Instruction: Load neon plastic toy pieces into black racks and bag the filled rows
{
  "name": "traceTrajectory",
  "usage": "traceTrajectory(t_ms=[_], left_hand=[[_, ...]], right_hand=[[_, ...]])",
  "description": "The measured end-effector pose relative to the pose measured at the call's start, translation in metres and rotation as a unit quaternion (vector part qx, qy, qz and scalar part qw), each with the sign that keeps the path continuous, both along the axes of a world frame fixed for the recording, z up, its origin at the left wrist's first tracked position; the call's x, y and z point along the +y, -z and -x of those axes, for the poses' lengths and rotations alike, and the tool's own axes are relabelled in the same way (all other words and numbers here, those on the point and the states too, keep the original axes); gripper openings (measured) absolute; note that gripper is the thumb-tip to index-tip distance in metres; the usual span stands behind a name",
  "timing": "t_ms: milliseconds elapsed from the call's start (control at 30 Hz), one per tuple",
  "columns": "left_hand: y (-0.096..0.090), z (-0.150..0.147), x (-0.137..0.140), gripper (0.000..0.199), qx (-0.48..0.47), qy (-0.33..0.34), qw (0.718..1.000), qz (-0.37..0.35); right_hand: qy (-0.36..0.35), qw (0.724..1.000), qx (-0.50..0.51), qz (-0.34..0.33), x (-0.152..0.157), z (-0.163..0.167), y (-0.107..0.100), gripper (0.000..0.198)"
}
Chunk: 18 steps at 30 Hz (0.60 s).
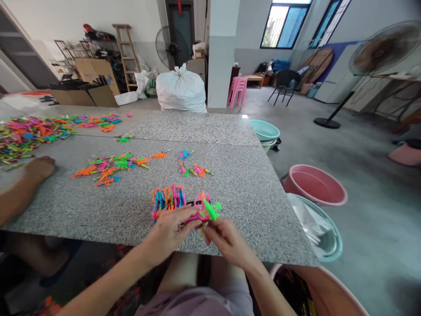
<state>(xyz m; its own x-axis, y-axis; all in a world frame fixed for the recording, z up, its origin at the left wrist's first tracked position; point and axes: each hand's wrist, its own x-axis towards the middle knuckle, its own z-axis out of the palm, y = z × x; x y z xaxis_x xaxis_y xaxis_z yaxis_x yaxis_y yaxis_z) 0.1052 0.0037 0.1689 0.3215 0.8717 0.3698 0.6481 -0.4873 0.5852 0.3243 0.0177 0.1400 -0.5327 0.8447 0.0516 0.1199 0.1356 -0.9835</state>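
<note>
My left hand (176, 224) is closed on a pink plastic toy piece (199, 213) above the front of the granite table. Close against it, my right hand (230, 241) pinches a bright green plastic toy piece (210, 209), its edges slightly blurred. Left of the two pieces stands a tight row of colourful toy pieces (168, 199), with a short dark rod at its right end. My left fingers partly cover that row. Beyond my hands lie a few loose toys (199, 170) with yellow stick-like ends, and a scattered group (115, 166) is further left.
A large heap of toy pieces (29, 131) covers the table's left side, where another person's hand (39, 169) rests. Beyond the right edge (289, 206) are a pink basin (315, 184) and a teal basin (337, 245). A tied white sack (180, 90) stands behind the table.
</note>
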Motion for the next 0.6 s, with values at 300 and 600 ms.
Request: traceTrajectory(t_ms=[300,600], left_hand=[[0.079,-0.045,-0.071,0.029,-0.094,-0.081,0.977,0.176],[0.160,-0.026,-0.130,0.034,0.018,-0.143,0.979,0.143]], right_hand=[[0.217,0.967,-0.053,0.119,-0.049,0.010,0.055,0.029],[0.169,0.956,-0.015,0.237,-0.099,0.038,0.132,0.037]])
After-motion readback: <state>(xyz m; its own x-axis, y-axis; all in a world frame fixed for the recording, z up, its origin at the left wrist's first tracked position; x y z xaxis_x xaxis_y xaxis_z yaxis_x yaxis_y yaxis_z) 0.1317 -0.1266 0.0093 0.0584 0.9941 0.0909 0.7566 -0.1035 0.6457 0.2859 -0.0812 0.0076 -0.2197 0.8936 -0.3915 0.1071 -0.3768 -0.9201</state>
